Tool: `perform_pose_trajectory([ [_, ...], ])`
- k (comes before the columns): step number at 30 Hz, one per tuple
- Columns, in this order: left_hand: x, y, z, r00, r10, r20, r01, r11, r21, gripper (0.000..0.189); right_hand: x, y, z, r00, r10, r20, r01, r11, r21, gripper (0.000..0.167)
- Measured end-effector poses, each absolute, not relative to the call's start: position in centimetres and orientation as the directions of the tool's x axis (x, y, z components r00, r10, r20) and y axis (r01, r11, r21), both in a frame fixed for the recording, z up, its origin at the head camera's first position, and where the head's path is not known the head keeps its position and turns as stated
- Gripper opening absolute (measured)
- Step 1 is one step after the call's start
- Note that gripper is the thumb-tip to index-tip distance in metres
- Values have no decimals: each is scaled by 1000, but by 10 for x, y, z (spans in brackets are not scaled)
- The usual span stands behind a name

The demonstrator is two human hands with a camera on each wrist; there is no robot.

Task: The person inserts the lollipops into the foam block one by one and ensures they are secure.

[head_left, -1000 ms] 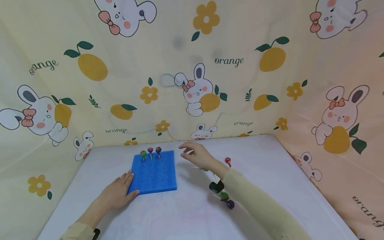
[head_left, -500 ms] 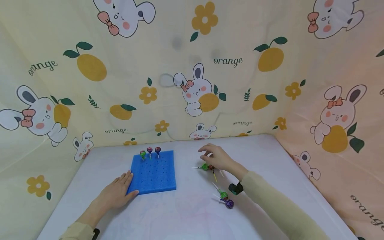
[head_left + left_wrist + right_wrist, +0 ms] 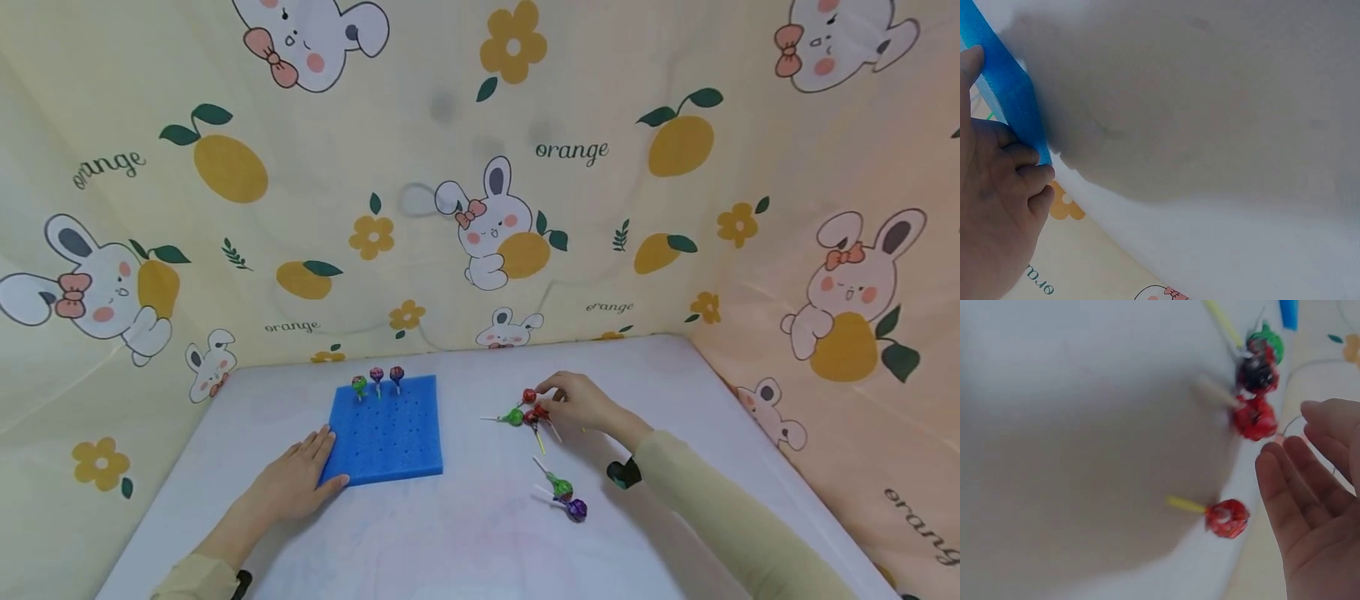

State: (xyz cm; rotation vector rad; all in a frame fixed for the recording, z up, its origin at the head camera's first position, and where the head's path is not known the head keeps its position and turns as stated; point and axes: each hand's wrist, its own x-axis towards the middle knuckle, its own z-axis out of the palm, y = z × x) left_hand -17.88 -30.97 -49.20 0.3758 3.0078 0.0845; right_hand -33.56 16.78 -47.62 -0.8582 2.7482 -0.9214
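Observation:
My left hand rests against the left edge and front-left corner of a blue foam board dotted with small holes. Three lollipops stand upright along its back edge: a green one, a pink one and a dark purple one. On the right, my right hand hovers at a cluster of loose lollipops, its fingers beside a red lollipop. In the right wrist view its fingers are apart, with nothing between them. Another red lollipop with a yellow stick lies under that hand.
The cluster also holds a green lollipop and a dark red one. Nearer the front lie a green lollipop and a purple one. A rabbit-print curtain stands behind the white table.
My right hand has moved right, away from beside the board, and come down to the loose lollipops. My left hand has stayed at the board.

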Motion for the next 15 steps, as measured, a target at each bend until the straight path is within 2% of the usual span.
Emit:
perform_pose_trajectory([
  [4,-179,-311,-494,-963,247,-104,241,968,66,88,-340,170,-480,-849,-529,-11,-420,686,-595,27],
  [15,-178,-312,-496,-967,232,-101,226,972,71,87,-350,166,-490,-845,-529,-85,-374,696,-613,27],
])
